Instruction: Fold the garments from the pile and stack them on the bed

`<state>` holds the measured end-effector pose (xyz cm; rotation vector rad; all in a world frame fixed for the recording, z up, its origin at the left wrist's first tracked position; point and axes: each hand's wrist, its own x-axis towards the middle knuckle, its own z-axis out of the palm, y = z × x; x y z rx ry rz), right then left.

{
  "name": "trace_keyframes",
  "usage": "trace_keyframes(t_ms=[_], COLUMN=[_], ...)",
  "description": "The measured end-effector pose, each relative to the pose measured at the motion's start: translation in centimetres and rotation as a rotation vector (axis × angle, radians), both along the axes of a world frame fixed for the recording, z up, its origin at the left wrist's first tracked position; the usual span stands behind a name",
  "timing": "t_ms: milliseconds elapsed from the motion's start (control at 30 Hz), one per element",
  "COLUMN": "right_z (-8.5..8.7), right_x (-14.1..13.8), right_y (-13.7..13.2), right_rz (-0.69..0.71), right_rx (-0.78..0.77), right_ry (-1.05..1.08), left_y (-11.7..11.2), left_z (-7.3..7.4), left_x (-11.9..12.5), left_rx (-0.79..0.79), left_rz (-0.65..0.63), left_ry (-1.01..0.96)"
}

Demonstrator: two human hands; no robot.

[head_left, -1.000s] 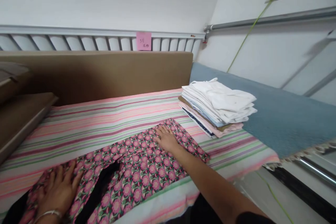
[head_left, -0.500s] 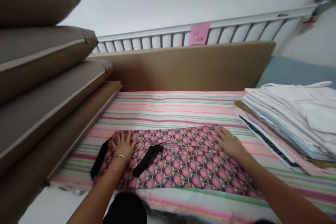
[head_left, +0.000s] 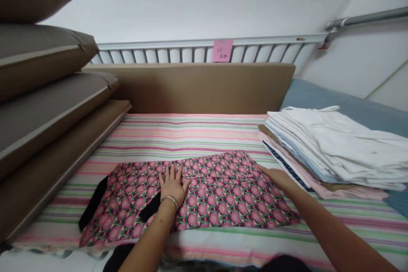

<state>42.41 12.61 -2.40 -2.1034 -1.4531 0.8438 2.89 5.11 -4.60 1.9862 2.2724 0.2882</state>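
Observation:
A pink floral garment (head_left: 219,204) with black bands lies spread flat, its long side across the striped cloth. My left hand (head_left: 174,189) rests palm down on its middle, fingers spread, beside a black band (head_left: 150,208). Another black band (head_left: 92,204) sticks out at the garment's left end. My right hand (head_left: 276,177) is at the garment's right edge, turned sideways, its fingers partly hidden by the fabric they appear to grip there. The upper right corner of the garment looks slightly raised.
The striped cloth (head_left: 191,131) covers the surface. A stack of folded clothes (head_left: 328,144), white on top, lies to the right. Several brown padded panels (head_left: 57,106) are piled at left. Behind stands a long brown panel (head_left: 204,89) below a pink note (head_left: 222,50).
My left hand has slid right from the garment's left end to its middle. My right hand has turned from lying flat to holding the right edge. The view has shifted right.

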Motion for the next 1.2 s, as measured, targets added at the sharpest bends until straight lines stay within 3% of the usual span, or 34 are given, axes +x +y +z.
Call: trace_keyframes(t_ms=[100, 233, 333, 533, 600, 700, 800, 933, 1067, 1200], right_z=[1.0, 1.5, 1.3, 1.2, 1.4, 1.4, 0.7, 0.3, 1.1, 2.2], right_x=[-1.7, -2.6, -2.3, -2.5, -2.8, -3.0, -2.8, -2.5, -3.1, -3.8], right_y=[0.0, -0.5, -1.1, -1.6, -1.5, -1.4, -1.3, -1.3, -1.6, -1.8], right_rz=[0.046, 0.181, 0.247, 0.245, 0.224, 0.215, 0.217, 0.205, 0.199, 0.239], right_rx=[-0.171, -0.409, -0.414, -0.287, -0.24, -0.224, -0.209, -0.226, -0.265, -0.221], right_ry=[0.197, 0.603, 0.741, 0.763, 0.754, 0.72, 0.699, 0.708, 0.735, 0.639], left_y=[0.1, 1.1, 2.3, 3.2, 3.2, 3.0, 2.6, 2.2, 2.5, 2.3], left_z=[0.4, 2.6, 2.9, 0.0, 0.1, 1.6, 2.7, 1.4, -0.2, 0.8], left_x=[-0.4, 0.2, 1.9, 3.9, 3.7, 3.8, 4.8, 6.5, 6.9, 6.6], left_rx=[-0.043, -0.032, 0.057, -0.047, -0.073, -0.105, 0.018, -0.012, -0.051, -0.049], left_rz=[0.003, 0.019, -0.036, -0.08, -0.077, -0.064, -0.082, -0.152, -0.147, -0.152], left_ry=[0.017, 0.032, 0.041, 0.036, 0.034, 0.004, -0.031, -0.06, -0.058, -0.129])
